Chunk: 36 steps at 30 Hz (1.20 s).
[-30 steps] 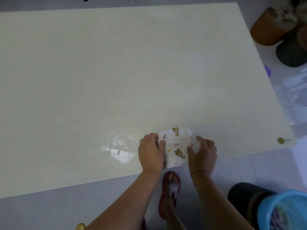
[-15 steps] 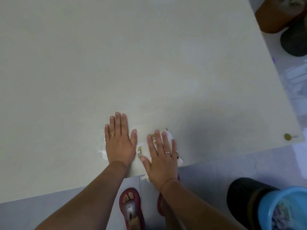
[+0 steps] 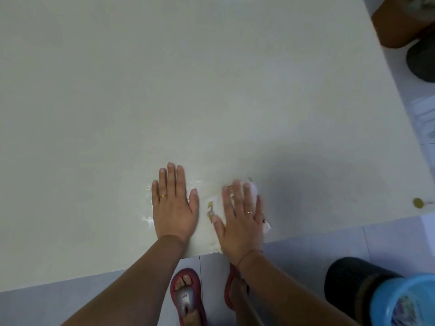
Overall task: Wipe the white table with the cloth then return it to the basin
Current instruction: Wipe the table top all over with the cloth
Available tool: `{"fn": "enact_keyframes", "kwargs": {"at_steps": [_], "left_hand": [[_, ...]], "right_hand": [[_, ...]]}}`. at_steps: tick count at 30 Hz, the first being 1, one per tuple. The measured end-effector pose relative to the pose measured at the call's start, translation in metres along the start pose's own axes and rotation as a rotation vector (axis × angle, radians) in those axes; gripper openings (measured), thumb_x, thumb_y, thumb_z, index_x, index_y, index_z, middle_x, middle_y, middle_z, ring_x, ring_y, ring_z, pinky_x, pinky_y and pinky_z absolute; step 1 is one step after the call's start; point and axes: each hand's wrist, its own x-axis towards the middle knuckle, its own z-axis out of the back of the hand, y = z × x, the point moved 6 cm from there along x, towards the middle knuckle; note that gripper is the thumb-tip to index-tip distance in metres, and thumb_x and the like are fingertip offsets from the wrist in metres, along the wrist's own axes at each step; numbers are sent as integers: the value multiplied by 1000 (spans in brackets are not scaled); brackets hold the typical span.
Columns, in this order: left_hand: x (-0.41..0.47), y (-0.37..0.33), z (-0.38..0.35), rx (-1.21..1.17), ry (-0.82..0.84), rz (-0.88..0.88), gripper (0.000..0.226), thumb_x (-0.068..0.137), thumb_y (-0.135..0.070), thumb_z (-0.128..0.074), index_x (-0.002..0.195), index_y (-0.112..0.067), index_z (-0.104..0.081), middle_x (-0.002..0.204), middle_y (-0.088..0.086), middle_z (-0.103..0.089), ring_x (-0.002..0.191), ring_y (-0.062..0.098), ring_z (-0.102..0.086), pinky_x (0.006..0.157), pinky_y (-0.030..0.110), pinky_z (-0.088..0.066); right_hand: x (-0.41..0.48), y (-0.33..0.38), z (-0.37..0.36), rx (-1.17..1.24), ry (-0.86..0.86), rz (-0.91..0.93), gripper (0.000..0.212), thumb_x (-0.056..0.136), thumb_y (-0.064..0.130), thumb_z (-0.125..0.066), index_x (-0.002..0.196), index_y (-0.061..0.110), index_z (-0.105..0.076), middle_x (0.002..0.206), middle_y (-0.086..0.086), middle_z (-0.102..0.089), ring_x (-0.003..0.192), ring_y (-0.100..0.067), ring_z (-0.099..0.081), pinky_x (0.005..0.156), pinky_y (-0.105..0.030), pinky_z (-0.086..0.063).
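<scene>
The white table fills most of the view. A folded white cloth with small yellow prints lies near the table's front edge. My right hand presses flat on the cloth with straight fingers and covers most of it. To its left, my left hand lies flat on the bare tabletop beside a wet shiny patch, apart from the cloth. The blue basin stands at the bottom right, off the table, with something patterned inside.
A black ribbed stool or bin stands next to the basin. A brown container and a dark one sit on the floor at the top right. A small yellowish spot marks the table's right corner. My sandalled feet stand below the table edge.
Both hands gripped the cloth's sides a second ago. They then flattened, the left onto the bare table and the right onto the cloth. The view moved closer to the table.
</scene>
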Motion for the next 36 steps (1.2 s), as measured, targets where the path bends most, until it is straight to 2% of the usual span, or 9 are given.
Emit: {"fn": "enact_keyframes", "kwargs": {"at_steps": [4, 6, 9, 12, 17, 20, 28, 32, 36], "left_hand": [[1, 0, 0, -10, 8, 1, 64, 97, -43, -17, 152, -14, -5, 160, 4, -1, 148, 18, 5, 119, 34, 11], [1, 0, 1, -15, 5, 0, 64, 97, -43, -16, 152, -14, -4, 160, 4, 0, 148, 18, 6, 119, 34, 11], [0, 0, 1, -26, 1, 3, 63, 97, -43, -18, 152, -13, -7, 160, 4, -1, 148, 19, 4, 119, 34, 9], [0, -1, 1, -14, 4, 4, 63, 97, -41, -20, 152, -12, -11, 160, 6, -4, 148, 21, -1, 120, 36, 5], [0, 0, 2, 10, 27, 5, 63, 97, -42, -18, 152, -12, -12, 160, 8, -9, 149, 23, -4, 120, 39, 1], [0, 1, 2, 3, 28, 11, 63, 97, -42, -18, 152, -12, -12, 161, 7, -9, 149, 23, -4, 120, 40, 0], [1, -1, 3, 0, 22, 17, 63, 95, -39, -25, 151, -10, -19, 160, 8, -15, 148, 23, -8, 120, 40, -3], [1, 0, 3, -7, 28, 11, 63, 95, -38, -26, 150, -9, -23, 159, 11, -19, 147, 24, -11, 120, 41, -4], [1, -3, 6, -31, 35, 8, 63, 94, -37, -27, 149, -6, -26, 158, 12, -21, 146, 26, -14, 119, 43, -7]], "right_hand": [[21, -29, 10, -51, -11, 404, 68, 90, 57, -32, 146, 19, -31, 155, -7, -23, 144, -29, -18, 110, -53, -29], [51, -67, 21, -52, -29, 270, 70, 89, 57, -27, 147, 18, -29, 156, -8, -22, 144, -30, -16, 113, -52, -24], [79, -103, 31, 47, -43, -183, 70, 92, 54, -18, 151, 17, -11, 159, -10, -6, 147, -28, -1, 118, -47, -4], [74, -63, 26, 127, -63, -374, 70, 93, 53, -19, 150, 16, -3, 159, -12, 1, 146, -31, 6, 118, -50, 0], [58, 1, 13, -27, -12, 326, 71, 91, 57, -27, 151, 20, -14, 159, -8, -9, 146, -29, -5, 117, -53, -11], [80, -28, 18, -100, -16, 502, 67, 91, 52, -32, 150, 23, -20, 158, -5, -14, 146, -26, -10, 115, -51, -19], [134, -43, 32, 110, -82, -308, 64, 94, 43, -30, 151, 21, -9, 160, -8, -4, 146, -29, -1, 116, -48, 3], [124, 25, 29, -22, -60, 183, 61, 93, 46, -20, 149, 21, -19, 158, -7, -17, 145, -30, -13, 115, -54, -7], [152, -11, 37, -148, 0, 542, 61, 91, 43, -22, 149, 24, -19, 158, -5, -15, 146, -26, -12, 117, -48, -13]]}}
